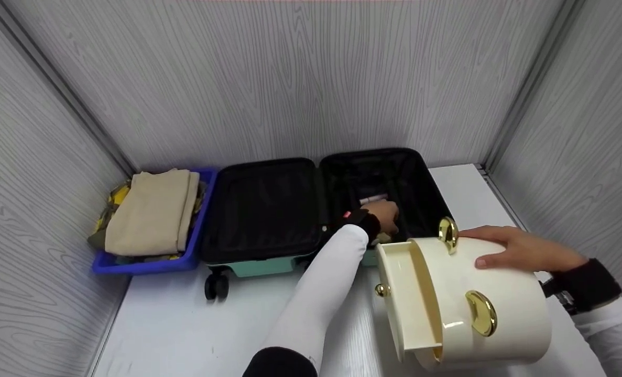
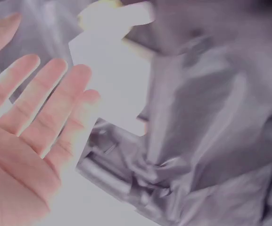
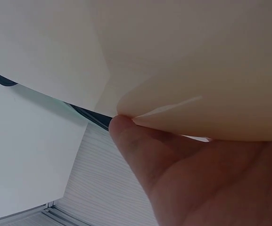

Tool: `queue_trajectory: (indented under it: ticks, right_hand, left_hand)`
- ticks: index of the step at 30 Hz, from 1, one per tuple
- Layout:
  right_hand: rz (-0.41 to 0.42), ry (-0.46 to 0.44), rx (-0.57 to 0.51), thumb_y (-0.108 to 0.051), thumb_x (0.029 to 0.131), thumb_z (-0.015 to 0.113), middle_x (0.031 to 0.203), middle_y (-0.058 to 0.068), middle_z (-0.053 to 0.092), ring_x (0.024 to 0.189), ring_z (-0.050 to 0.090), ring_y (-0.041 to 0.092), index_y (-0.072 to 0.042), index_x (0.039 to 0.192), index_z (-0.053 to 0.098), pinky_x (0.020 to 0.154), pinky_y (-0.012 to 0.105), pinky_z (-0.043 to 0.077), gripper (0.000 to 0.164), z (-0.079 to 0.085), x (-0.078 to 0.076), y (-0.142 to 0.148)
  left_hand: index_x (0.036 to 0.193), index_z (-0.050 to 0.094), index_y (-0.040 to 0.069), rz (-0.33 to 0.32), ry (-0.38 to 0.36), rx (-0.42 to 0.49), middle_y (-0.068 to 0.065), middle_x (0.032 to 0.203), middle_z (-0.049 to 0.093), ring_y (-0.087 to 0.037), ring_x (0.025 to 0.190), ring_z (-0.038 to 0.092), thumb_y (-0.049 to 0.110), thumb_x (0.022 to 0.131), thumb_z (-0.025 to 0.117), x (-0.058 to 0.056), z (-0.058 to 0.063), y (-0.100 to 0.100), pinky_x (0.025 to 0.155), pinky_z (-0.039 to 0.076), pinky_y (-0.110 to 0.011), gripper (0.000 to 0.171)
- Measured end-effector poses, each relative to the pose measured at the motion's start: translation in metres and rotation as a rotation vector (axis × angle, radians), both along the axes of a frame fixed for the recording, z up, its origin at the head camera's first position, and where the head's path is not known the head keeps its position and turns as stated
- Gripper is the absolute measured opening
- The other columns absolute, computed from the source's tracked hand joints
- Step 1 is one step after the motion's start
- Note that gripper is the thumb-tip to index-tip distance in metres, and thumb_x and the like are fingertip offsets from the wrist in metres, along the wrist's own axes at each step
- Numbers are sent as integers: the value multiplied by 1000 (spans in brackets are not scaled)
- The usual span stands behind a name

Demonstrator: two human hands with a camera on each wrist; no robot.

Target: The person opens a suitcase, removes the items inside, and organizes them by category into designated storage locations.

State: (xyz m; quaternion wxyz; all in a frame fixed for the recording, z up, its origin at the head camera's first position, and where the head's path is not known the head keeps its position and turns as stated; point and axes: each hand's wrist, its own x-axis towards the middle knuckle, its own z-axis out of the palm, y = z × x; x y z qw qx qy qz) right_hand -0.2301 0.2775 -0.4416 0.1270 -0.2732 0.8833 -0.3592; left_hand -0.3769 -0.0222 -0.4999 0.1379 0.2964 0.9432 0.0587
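Note:
My left hand (image 1: 384, 214) reaches down into the right half of an open suitcase (image 1: 266, 209). In the left wrist view its fingers are straight and spread, with nothing in the palm, beside the suitcase's shiny dark lining (image 2: 206, 117). A pinkish-white tube (image 1: 373, 199) lies just beyond the hand, and a small beige item (image 1: 382, 239) shows at its near side. My right hand (image 1: 520, 248) rests against a cream storage box (image 1: 510, 309), thumb on its smooth curved wall, other fingers partly hidden behind it. The box's drawer (image 1: 407, 293) is pulled out toward the left.
Left of the suitcase stands a blue basket (image 1: 148, 268) with a folded beige cloth (image 1: 148, 214) on top of other fabric. Grey wood-grain walls (image 1: 290, 78) close in the white table (image 1: 185, 319). Gold handles (image 1: 482, 313) stick out from the box.

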Motion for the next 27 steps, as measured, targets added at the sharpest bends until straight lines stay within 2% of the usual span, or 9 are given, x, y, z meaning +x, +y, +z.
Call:
queue_trajectory:
  ticks: [2,5,10,15,19,22,27]
  right_hand:
    - [-4,-5,1,-19,99,80,145,2,69,120,60,-4,-22,153,64,95,18,52,57,0,1,-1]
    - [-6,1,10,-20,99,80,145,2,69,121,60,-4,-22,153,64,96,19,51,57,-1,3,-2]
    - [-4,16,19,-21,99,80,145,1,69,122,59,-4,-23,153,64,97,19,50,56,-1,7,-4]
    - [-5,12,19,-22,99,80,145,-2,69,123,59,-5,-26,153,64,98,18,50,56,1,10,-6]
    - [-3,5,6,-21,99,80,144,-1,69,122,60,-3,-25,153,64,97,18,51,56,1,11,-7]
    - [-7,19,17,-22,99,81,144,-1,70,122,60,-3,-25,152,65,97,20,51,56,0,12,-8]
    - [-7,45,47,-26,98,82,143,-3,70,122,60,-2,-27,152,65,98,23,52,57,-2,18,-11]
  left_hand:
    - [111,83,14,15,22,18,-1,111,83,-18,101,77,30,99,80,1,4,1,86,62,-34,20]
    - [113,84,16,5,37,-27,-1,116,83,-18,107,77,32,100,79,1,3,4,90,62,-33,22]
    - [120,82,17,-19,38,-120,-5,132,78,-20,120,74,33,94,84,-2,-10,11,97,61,-35,31]
    - [118,83,18,-30,26,-147,-4,125,81,-20,112,76,32,87,90,-11,-24,15,90,63,-35,34]
    - [118,83,18,-54,-17,-180,-4,123,81,-19,109,76,30,86,91,-16,-29,15,88,63,-35,35]
    - [118,83,17,-72,-48,-211,-5,124,81,-19,110,76,27,87,90,-13,-27,11,87,63,-35,33]
    - [114,82,11,-134,-52,-227,-8,121,81,-20,107,76,27,92,83,2,-24,3,87,62,-33,27]
